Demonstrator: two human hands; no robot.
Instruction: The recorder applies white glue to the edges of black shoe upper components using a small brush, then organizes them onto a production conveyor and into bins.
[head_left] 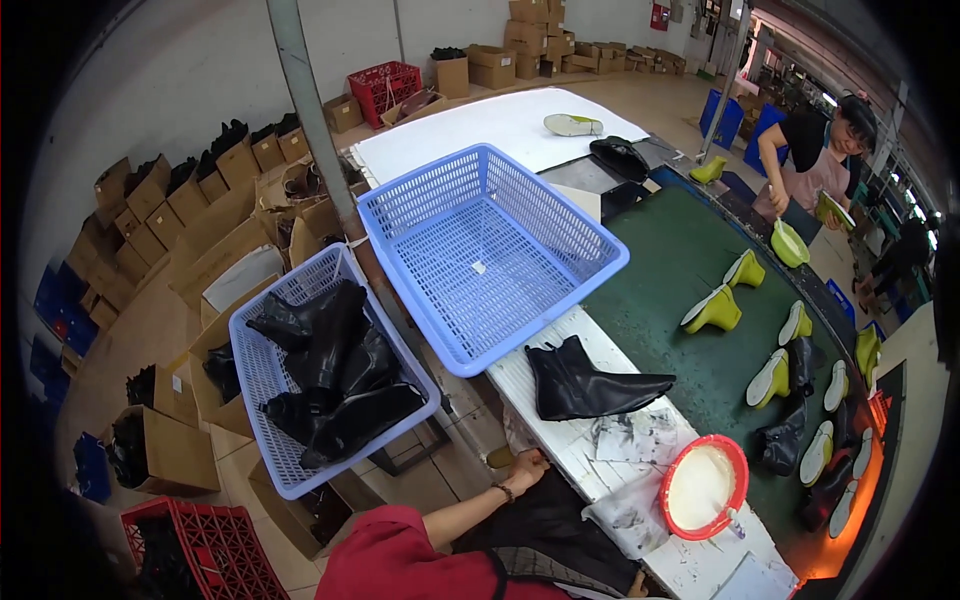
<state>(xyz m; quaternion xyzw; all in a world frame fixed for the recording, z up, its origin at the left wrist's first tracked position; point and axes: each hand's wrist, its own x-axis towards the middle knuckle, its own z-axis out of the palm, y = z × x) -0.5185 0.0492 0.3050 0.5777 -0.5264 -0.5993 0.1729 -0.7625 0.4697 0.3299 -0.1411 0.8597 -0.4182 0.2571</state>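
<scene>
Workshop with a pale wall [200, 90], tiled floor and stacked cardboard cartons [527, 38].

Item: black boot [590, 385], one, ankle height, lying on its side on the white worktable [585, 330], toe to the right.

Left hand [527, 468]: at the near table edge, just below the boot and apart from it; fingers curled, grasp cannot be told. Right hand [638, 584]: at the lower picture edge, mostly hidden; opening and contents cannot be told.

Adjoining: stained sheet [640, 436], crumpled plastic [625, 515], red bowl [741, 475] of white substance.

Left: blue basket [420, 300], large, resting partly on the table; second blue basket [255, 385], lower, holding black boots [335, 335].

Right: green belt [650, 290] bearing yellow-green shoes [712, 311] and dark boots; orange glow at its near end.

Beyond: co-worker [800, 165], one hand above a light-green bowl [790, 243], the other with a yellow-green shoe.

Lower left: red crate [225, 550], slatted.
</scene>
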